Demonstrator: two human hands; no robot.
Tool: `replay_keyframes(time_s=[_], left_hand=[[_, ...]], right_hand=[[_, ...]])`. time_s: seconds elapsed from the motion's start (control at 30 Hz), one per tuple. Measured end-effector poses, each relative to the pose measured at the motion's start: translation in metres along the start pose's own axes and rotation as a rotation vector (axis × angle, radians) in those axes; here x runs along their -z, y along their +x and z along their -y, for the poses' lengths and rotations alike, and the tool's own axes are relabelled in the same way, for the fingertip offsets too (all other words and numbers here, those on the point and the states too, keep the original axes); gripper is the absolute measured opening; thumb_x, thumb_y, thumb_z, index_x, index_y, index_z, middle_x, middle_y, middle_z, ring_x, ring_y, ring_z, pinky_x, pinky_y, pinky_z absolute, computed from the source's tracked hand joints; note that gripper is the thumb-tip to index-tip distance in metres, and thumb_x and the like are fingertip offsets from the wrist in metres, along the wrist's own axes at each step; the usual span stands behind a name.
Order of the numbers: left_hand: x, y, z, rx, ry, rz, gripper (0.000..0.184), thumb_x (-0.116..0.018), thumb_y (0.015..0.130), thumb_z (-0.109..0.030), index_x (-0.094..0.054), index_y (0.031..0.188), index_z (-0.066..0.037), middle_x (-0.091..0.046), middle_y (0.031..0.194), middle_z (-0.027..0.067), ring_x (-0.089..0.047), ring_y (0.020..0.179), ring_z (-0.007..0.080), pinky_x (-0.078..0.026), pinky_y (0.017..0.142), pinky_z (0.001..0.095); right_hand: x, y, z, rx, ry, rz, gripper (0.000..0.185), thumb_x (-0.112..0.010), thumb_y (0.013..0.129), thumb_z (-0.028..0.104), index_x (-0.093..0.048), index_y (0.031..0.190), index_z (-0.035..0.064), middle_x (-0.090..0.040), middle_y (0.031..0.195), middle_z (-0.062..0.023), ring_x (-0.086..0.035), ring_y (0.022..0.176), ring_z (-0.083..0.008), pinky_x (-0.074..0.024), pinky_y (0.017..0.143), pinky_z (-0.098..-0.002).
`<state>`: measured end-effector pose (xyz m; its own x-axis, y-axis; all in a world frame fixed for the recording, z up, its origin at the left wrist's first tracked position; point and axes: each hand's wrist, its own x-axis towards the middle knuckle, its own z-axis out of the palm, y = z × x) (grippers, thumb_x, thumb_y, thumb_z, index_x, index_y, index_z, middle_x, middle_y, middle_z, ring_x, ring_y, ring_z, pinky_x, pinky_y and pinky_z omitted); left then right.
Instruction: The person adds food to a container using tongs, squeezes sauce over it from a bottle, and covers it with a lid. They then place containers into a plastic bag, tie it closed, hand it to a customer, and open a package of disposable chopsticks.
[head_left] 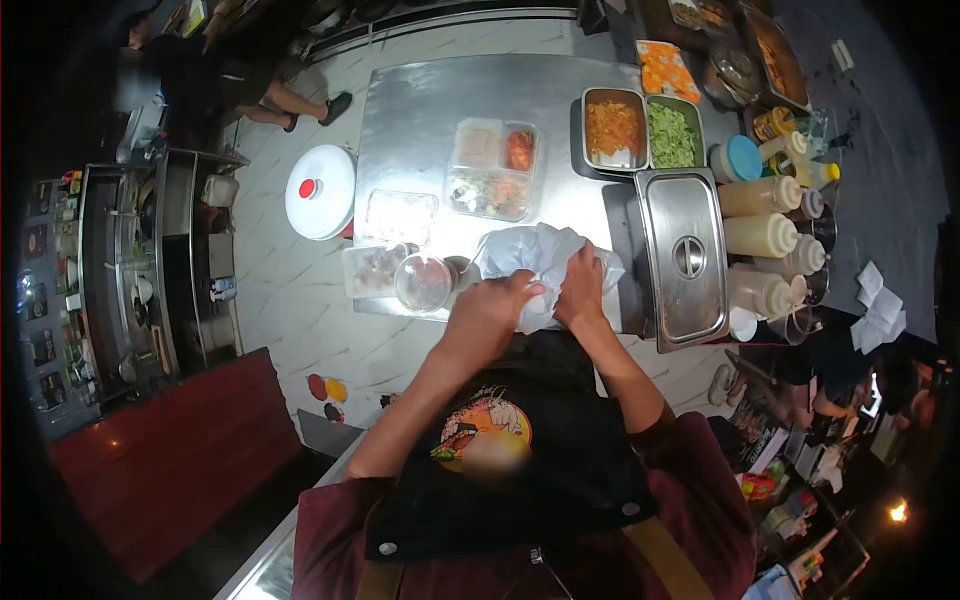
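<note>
A white plastic bag sits bunched at the near edge of the steel table, and both of my hands grip it. My left hand is closed on the bag's near left side. On the right side, my right hand pinches the gathered plastic. What the bag contains is hidden. Just left of it stand a round clear container and a clear tub with food inside. Beyond the bag lies a compartment meal tray with vegetables and something red in it.
A lidded steel pan and pans of shredded orange food and chopped greens line the right side, beside several sauce bottles. At the table's left is a white round-lidded cooler. Other people appear at upper left and lower right.
</note>
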<state>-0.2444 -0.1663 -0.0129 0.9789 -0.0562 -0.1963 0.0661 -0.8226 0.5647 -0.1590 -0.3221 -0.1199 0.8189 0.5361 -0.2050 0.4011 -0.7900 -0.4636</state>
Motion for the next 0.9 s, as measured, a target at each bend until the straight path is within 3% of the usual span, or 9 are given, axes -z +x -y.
replay_keyframes(time_s=[0.07,0.3,0.33,0.43,0.5,0.6,0.7,0.8,0.9], left_hand=[[0.002,-0.002,0.018,-0.144,0.106,-0.038,0.023,-0.061,0.098,-0.010,-0.065,0.120,-0.005,-0.073,0.098,0.0212,-0.071,0.082,0.0418,-0.055,0.070,0.0506],[0.071,0.002,0.004,0.288,0.380,0.038,0.026,-0.056,0.096,-0.006,-0.069,0.119,-0.006,-0.075,0.098,0.0168,-0.072,0.084,0.0403,-0.057,0.073,0.0487],[0.084,0.002,-0.004,0.295,0.142,-0.150,0.019,-0.060,0.095,-0.008,-0.072,0.110,-0.006,-0.074,0.100,0.0190,-0.071,0.089,0.0429,-0.057,0.079,0.0466],[0.072,0.003,-0.011,0.168,-0.745,-0.105,0.013,-0.064,0.092,-0.004,-0.075,0.100,-0.005,-0.070,0.113,0.0203,-0.068,0.105,0.0381,-0.055,0.088,0.0437],[0.034,0.008,-0.047,-0.054,-0.665,0.084,0.010,-0.067,0.089,-0.002,-0.075,0.095,-0.002,-0.062,0.126,0.0183,-0.060,0.118,0.0324,-0.050,0.098,0.0426],[-0.039,0.002,-0.043,-0.103,-0.121,-0.018,0.012,-0.067,0.091,-0.002,-0.074,0.100,-0.003,-0.053,0.136,0.0169,-0.053,0.127,0.0305,-0.046,0.103,0.0405],[-0.042,-0.002,0.006,0.057,-0.563,-0.205,0.011,-0.066,0.097,-0.008,-0.074,0.103,-0.003,-0.050,0.138,0.0176,-0.050,0.128,0.0334,-0.044,0.105,0.0408],[-0.066,-0.003,0.053,0.241,-0.401,-0.528,0.024,-0.060,0.106,-0.019,-0.074,0.096,-0.003,-0.055,0.129,0.0165,-0.053,0.120,0.0300,-0.042,0.106,0.0428],[-0.138,0.003,0.106,0.521,-1.204,-0.452,0.030,-0.056,0.108,-0.029,-0.071,0.101,-0.004,-0.058,0.118,0.0094,-0.056,0.115,0.0232,-0.042,0.106,0.0410]], right_hand=[[-0.025,0.001,-0.022,0.136,-0.168,0.008,0.058,-0.086,0.067,0.026,-0.071,0.118,0.0018,-0.058,0.128,-0.0180,-0.040,0.135,-0.0432,-0.0423,0.103,-0.0510],[-0.018,0.013,-0.050,0.196,0.024,0.105,0.066,-0.081,0.075,0.026,-0.062,0.135,0.0071,-0.055,0.140,-0.0198,-0.042,0.138,-0.0413,-0.0368,0.112,-0.0487],[-0.019,0.015,-0.054,0.244,0.134,0.060,0.064,-0.079,0.078,0.027,-0.061,0.136,0.0068,-0.055,0.141,-0.0207,-0.043,0.138,-0.0405,-0.0358,0.114,-0.0479],[-0.010,0.004,-0.054,0.277,0.342,-0.041,0.060,-0.070,0.087,0.031,-0.058,0.139,0.0050,-0.052,0.145,-0.0219,-0.045,0.136,-0.0409,-0.0368,0.114,-0.0470],[-0.009,0.001,-0.058,0.275,0.453,-0.135,0.062,-0.071,0.086,0.032,-0.057,0.140,0.0042,-0.050,0.146,-0.0228,-0.045,0.135,-0.0429,-0.0384,0.112,-0.0480],[-0.014,0.000,-0.059,0.184,0.446,-0.122,0.063,-0.072,0.084,0.031,-0.056,0.138,0.0028,-0.051,0.134,-0.0241,-0.050,0.124,-0.0445,-0.0407,0.106,-0.0516],[-0.010,-0.001,-0.052,0.131,0.416,-0.143,0.065,-0.079,0.079,0.032,-0.057,0.132,0.0026,-0.051,0.124,-0.0227,-0.054,0.114,-0.0447,-0.0447,0.099,-0.0542],[0.007,-0.013,-0.045,0.041,0.696,-0.167,0.078,-0.087,0.074,0.035,-0.053,0.136,0.0035,-0.051,0.127,-0.0235,-0.055,0.117,-0.0443,-0.0482,0.097,-0.0523],[0.003,-0.012,-0.036,0.157,0.816,-0.241,0.088,-0.088,0.072,0.034,-0.047,0.142,0.0020,-0.050,0.132,-0.0250,-0.054,0.123,-0.0440,-0.0477,0.100,-0.0505]])
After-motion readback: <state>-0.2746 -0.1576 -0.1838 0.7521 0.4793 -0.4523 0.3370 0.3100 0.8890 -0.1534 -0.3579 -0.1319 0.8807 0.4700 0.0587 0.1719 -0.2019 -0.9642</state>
